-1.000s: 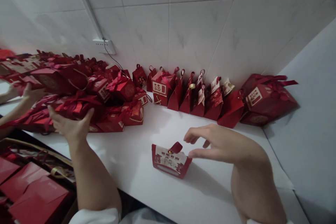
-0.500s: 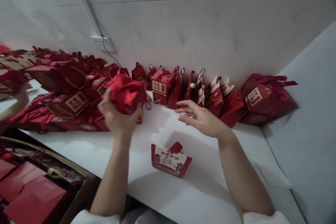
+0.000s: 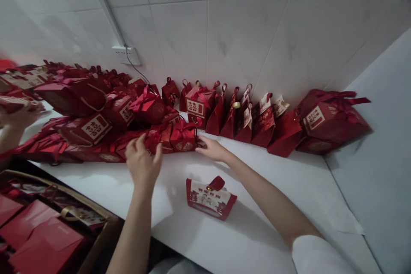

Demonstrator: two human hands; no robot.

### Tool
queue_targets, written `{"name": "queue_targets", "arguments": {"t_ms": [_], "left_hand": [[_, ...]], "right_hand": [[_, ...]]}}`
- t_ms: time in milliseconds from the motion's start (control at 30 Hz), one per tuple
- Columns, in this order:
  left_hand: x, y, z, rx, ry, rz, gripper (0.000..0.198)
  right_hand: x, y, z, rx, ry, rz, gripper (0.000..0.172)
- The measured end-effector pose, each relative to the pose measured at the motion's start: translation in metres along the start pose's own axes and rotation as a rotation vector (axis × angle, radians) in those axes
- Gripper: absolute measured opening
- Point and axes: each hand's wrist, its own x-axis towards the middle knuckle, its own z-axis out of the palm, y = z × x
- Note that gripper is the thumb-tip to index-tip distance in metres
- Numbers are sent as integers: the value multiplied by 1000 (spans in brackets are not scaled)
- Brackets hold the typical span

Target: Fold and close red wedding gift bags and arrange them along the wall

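Observation:
My left hand (image 3: 143, 162) is open, fingers and thumb apart, in front of a row of red gift boxes; its fingertips overlap them in view, and contact is unclear. At the right end of that row is a red gift box (image 3: 184, 139) with a ribbon bow and a gold print. The fingers of my right hand (image 3: 211, 148) close on its right end, by a dark cord loop. Closer to me, a small red and white gift bag (image 3: 210, 199) with a red strap and a gold stud stands alone on the white table (image 3: 257, 222).
Stacked red gift boxes (image 3: 96, 128) fill the left. Several small bags (image 3: 263, 126) and a large box (image 3: 330, 122) line the tiled wall. A cardboard carton (image 3: 107, 227) of red bags stands at lower left. Another person's hand (image 3: 19, 113) shows at far left.
The red box in my left hand has been set down on the pile, and that hand has lowered empty. My right hand has moved left to the end box of the front row.

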Motion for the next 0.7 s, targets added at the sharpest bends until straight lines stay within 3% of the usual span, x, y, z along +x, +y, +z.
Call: {"name": "queue_targets", "arguments": {"t_ms": [100, 233, 333, 467, 600, 700], "left_hand": [[15, -42, 4, 38, 178, -177, 64], [24, -73, 21, 55, 228, -257, 59], [22, -72, 28, 67, 232, -242, 49], [16, -65, 26, 120, 252, -242, 48], [10, -70, 23, 56, 284, -266, 60], [6, -79, 25, -18, 306, -267, 63]], "right_hand": [[13, -6, -9, -57, 11, 11, 39], [28, -16, -15, -187, 44, 61, 34], [35, -27, -10, -325, 153, 64, 51], [47, -51, 3, -507, 210, -79, 80], [75, -66, 12, -628, 62, -309, 85], [98, -63, 20, -675, -54, -388, 99]]}}
